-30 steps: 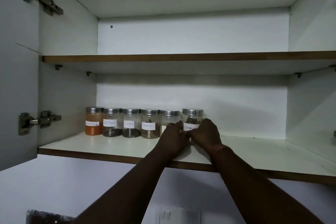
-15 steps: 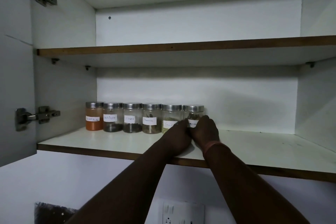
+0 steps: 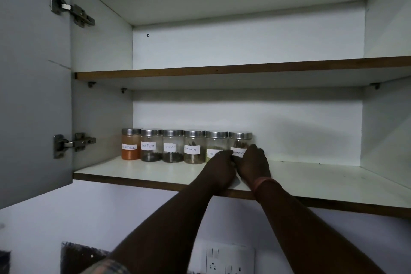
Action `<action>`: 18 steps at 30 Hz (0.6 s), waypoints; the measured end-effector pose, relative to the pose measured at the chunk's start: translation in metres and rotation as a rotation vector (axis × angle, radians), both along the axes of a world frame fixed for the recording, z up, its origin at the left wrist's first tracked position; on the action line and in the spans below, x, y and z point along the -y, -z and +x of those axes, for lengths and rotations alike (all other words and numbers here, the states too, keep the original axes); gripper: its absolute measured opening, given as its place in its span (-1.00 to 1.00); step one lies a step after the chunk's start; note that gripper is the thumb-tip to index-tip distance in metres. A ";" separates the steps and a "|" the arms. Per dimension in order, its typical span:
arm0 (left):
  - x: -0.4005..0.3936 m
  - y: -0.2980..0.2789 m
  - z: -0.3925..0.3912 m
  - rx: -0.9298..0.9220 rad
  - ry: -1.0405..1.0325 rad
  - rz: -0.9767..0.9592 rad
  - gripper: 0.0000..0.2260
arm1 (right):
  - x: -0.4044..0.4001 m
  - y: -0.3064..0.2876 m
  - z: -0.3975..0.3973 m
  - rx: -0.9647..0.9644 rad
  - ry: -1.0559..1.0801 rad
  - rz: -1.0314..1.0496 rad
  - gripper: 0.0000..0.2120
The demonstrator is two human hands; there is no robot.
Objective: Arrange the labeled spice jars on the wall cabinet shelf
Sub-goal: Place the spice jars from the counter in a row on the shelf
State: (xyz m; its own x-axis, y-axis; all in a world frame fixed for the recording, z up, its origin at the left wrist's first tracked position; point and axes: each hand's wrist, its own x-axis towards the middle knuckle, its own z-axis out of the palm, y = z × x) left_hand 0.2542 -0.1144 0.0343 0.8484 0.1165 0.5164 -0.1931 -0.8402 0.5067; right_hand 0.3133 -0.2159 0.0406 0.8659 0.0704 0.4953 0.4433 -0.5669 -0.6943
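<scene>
Several clear spice jars with steel lids and white labels stand in a row at the back left of the lower shelf (image 3: 155, 171). An orange-filled jar (image 3: 130, 144) is leftmost, then the black pepper jar (image 3: 151, 145), cloves jar (image 3: 172, 146) and cinnamon jar (image 3: 194, 147). My left hand (image 3: 222, 165) covers the lower front of the fifth jar (image 3: 216, 143). My right hand (image 3: 254, 163) grips the rightmost jar (image 3: 240, 142) at its base, fingers curled round its right side. The two hands touch each other.
The cabinet door (image 3: 33, 95) hangs open on the left with two steel hinges. An upper shelf (image 3: 222, 69) spans above. The lower shelf runs on to the right wall. A white wall socket (image 3: 224, 258) sits below the cabinet.
The rightmost jar has slid left and now stands tight against the fifth jar. Both hands stay at the jars' bases. The camera view has shifted.
</scene>
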 end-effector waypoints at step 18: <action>-0.094 0.138 -0.166 0.426 -0.226 0.063 -0.51 | -0.068 0.128 -0.181 0.526 0.017 -0.139 -0.82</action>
